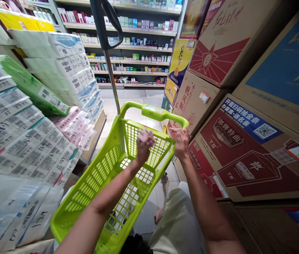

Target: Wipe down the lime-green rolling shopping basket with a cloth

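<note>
Head view, clock positions from centre: green basket (116, 135) extends from centre toward 7 o'clock, with its handle (153, 111) near 12 o'clock. Left hand (142, 150), near centre over the basket, has fingers bunched around a crumpled pink cloth (146, 135). Right hand (182, 143), at 4 o'clock, is located by the handle's right end; fingers appear bent, but grip contact cannot be determined. Paper packs (67, 68) stack at 9 o'clock, cartons (242, 148) at 3 o'clock.
</note>
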Action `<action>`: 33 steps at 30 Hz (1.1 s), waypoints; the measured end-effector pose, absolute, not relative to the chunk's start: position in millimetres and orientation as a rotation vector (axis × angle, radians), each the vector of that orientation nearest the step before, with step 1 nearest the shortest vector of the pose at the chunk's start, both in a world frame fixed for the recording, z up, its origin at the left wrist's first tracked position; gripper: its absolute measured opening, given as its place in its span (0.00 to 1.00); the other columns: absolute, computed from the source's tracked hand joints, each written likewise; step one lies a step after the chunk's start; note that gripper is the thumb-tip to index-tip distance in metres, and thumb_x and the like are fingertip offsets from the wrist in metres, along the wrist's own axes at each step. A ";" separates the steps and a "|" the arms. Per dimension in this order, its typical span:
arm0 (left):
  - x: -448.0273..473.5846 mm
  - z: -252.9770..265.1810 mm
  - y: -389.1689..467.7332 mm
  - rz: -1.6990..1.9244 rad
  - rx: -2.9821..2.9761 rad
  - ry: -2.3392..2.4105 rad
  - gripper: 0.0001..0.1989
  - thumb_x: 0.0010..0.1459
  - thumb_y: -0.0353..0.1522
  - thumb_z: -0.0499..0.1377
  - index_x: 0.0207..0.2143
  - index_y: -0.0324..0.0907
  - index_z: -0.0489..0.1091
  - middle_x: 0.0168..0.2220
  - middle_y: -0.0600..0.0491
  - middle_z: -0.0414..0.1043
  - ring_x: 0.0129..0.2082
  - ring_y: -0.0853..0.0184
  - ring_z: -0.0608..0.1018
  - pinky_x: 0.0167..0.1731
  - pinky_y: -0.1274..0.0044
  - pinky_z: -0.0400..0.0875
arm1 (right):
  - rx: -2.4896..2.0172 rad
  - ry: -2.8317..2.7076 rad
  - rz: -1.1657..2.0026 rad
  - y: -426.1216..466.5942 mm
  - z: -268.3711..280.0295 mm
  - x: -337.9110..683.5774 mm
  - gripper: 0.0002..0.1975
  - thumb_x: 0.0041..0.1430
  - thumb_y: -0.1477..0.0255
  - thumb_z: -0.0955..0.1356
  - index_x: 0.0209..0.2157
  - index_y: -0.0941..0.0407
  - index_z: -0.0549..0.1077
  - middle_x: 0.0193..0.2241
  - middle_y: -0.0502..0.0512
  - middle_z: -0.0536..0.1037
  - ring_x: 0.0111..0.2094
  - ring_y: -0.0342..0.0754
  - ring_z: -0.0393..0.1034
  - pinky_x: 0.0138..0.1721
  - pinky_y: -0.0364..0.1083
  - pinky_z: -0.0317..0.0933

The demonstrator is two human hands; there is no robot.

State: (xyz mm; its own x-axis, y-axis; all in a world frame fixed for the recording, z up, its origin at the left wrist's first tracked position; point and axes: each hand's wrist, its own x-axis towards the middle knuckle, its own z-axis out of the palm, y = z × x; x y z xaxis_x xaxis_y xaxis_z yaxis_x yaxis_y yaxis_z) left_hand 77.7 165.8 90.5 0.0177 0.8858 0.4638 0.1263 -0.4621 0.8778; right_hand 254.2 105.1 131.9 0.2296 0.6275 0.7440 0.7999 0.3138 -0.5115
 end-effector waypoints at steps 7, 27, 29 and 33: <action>29.6 156.7 238.1 1.372 2.091 1.573 0.12 0.63 0.24 0.55 0.45 0.42 0.74 0.51 0.47 0.77 0.55 0.55 0.75 0.63 0.52 0.61 | -1.395 -1.448 -0.137 106.1 131.0 256.2 0.31 0.74 0.59 0.47 0.51 0.51 0.77 0.46 0.55 0.81 0.53 0.53 0.71 0.70 0.62 0.45; 57.7 136.0 45.6 0.668 2.449 0.536 0.18 0.65 0.27 0.53 0.54 0.43 0.74 0.67 0.43 0.65 0.63 0.57 0.73 0.62 0.66 0.70 | -1.437 -1.544 0.011 53.7 125.6 317.0 0.34 0.74 0.51 0.46 0.67 0.46 0.65 0.66 0.55 0.69 0.71 0.54 0.54 0.72 0.62 0.48; 15.0 130.5 12.3 0.557 2.434 0.560 0.21 0.65 0.26 0.53 0.58 0.44 0.72 0.67 0.43 0.66 0.66 0.57 0.71 0.63 0.67 0.70 | -1.559 -1.624 -0.142 50.6 124.9 316.2 0.32 0.75 0.55 0.46 0.65 0.47 0.68 0.67 0.55 0.68 0.71 0.54 0.53 0.71 0.61 0.50; -65.2 128.8 -54.0 0.368 2.420 0.668 0.25 0.66 0.25 0.52 0.62 0.48 0.69 0.72 0.48 0.58 0.69 0.58 0.67 0.66 0.68 0.66 | -1.690 -1.565 -0.341 52.0 123.2 304.4 0.28 0.74 0.64 0.49 0.55 0.52 0.75 0.67 0.58 0.67 0.69 0.55 0.54 0.67 0.59 0.53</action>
